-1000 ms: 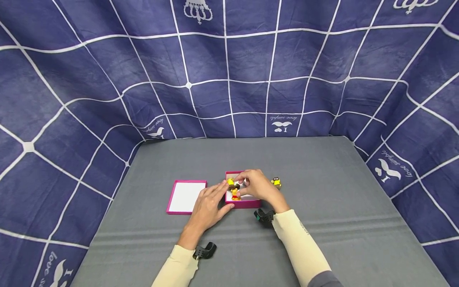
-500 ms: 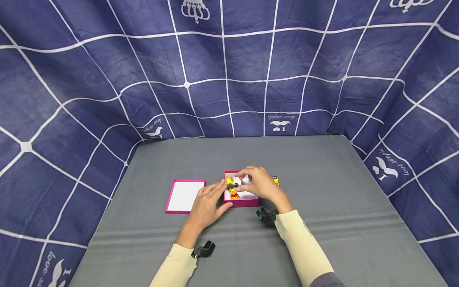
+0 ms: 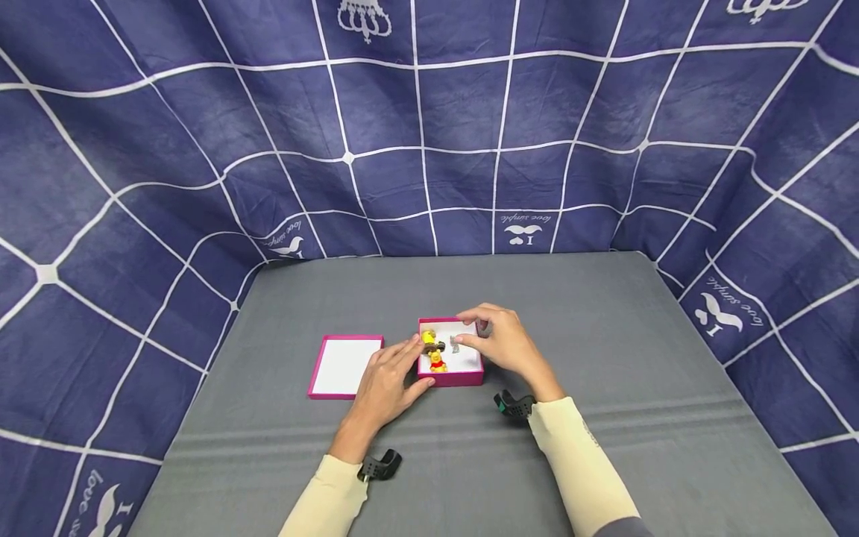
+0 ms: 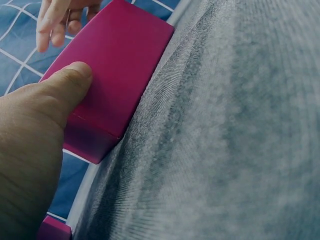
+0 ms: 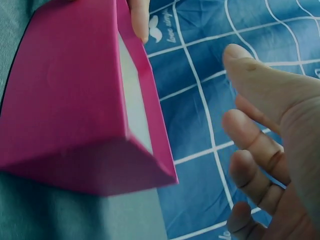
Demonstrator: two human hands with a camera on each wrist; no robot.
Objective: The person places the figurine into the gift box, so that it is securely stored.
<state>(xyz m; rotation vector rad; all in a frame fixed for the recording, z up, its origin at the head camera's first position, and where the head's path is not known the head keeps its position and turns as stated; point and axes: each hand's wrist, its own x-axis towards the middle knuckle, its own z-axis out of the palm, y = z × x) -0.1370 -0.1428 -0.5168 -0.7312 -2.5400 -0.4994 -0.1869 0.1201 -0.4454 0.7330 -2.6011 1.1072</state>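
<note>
Hovering nr pink box, R hand w/ fingers apart; L hand on it, fingers extended.

Evenly lit head view, dimmer wrist views

Grey table: pink box, lid

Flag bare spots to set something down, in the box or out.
Table: wide patch right of the right hand; strip between the box and curtain. Box floor: front-right corner, beside the grey figure. Crowded: box's left side, holding the bear and another yellow figure; gap between lid and box, mostly filled by the left hand. Behind the right hand: can't tell.
</note>
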